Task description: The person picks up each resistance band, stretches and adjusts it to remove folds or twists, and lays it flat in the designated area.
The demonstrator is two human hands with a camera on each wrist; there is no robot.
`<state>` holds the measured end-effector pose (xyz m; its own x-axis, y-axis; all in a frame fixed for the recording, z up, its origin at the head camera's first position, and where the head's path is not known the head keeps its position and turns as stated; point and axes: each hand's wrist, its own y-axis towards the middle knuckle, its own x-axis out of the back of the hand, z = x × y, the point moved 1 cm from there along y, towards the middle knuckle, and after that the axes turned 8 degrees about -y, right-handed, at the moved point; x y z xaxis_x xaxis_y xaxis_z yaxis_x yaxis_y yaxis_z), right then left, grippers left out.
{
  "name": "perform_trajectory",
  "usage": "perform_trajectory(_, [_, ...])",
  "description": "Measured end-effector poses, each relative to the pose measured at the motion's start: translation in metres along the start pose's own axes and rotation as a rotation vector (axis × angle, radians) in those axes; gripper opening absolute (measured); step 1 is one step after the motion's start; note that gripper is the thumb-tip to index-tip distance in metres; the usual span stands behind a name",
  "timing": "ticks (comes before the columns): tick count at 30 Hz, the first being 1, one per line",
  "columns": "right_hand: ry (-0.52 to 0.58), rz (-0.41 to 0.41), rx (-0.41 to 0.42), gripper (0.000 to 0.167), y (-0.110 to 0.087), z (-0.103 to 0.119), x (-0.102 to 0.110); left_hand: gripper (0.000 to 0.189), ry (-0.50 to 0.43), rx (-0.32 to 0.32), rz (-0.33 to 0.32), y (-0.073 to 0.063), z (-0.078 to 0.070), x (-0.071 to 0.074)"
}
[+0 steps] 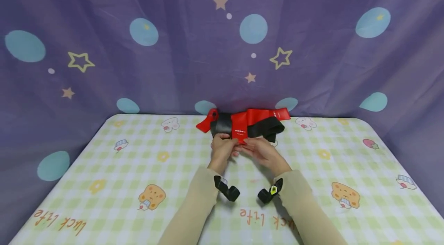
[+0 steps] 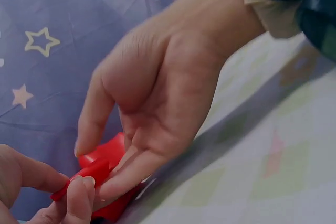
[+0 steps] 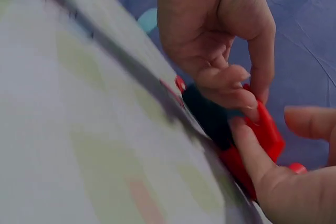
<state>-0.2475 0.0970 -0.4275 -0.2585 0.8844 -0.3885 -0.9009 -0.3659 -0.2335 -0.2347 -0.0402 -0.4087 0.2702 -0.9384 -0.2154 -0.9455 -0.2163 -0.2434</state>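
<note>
A flat red resistance band (image 1: 239,123) with white print lies across a black band (image 1: 223,123) at the table's back edge. My left hand (image 1: 222,150) pinches the near end of the red band between thumb and fingers. Opposite it, my right hand (image 1: 261,152) touches that end with straight fingers. In the left wrist view the red end (image 2: 94,171) is folded between both hands. The right wrist view has my right thumb standing apart from the red band (image 3: 268,132). Fingers hide part of the fold.
More red band (image 1: 258,115) stretches right, with print at its tip, and a curled red end (image 1: 208,119) sticks out left. The black band loops over at the right. A checked cloth (image 1: 190,160) covers the table; a purple curtain (image 1: 187,63) hangs right behind it.
</note>
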Motion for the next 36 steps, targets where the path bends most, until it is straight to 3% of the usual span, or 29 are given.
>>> perform_trajectory(4, [0.161, -0.059, -0.042, 0.024, 0.0, -0.002, -0.003, 0.035, 0.002, 0.024, 0.032, -0.007, 0.0, 0.003])
perform_trajectory(7, [0.187, -0.087, -0.048, 0.028, 0.0, -0.003, -0.004, 0.037, 0.039, 0.044, 0.049, -0.012, -0.002, 0.006])
perform_trajectory(12, [0.123, -0.076, -0.018, 0.047, 0.002, -0.005, -0.006, 0.035, 0.111, 0.045, 0.112, -0.021, -0.004, 0.013])
perform_trajectory(15, [0.086, -0.071, -0.007, 0.046, 0.002, -0.007, -0.007, 0.036, 0.167, 0.058, 0.155, -0.026, -0.004, 0.018])
perform_trajectory(19, [0.083, -0.124, -0.034, 0.043, 0.002, -0.009, -0.007, 0.043, 0.247, 0.091, 0.209, -0.034, -0.006, 0.021])
perform_trajectory(26, [0.101, -0.149, -0.083, 0.038, 0.0, -0.007, -0.006, 0.05, 0.307, 0.145, 0.272, -0.046, -0.008, 0.025])
perform_trajectory(36, [0.075, -0.186, -0.101, 0.047, 0.0, -0.002, -0.003, 0.037, 0.349, 0.165, 0.346, -0.062, -0.009, 0.034])
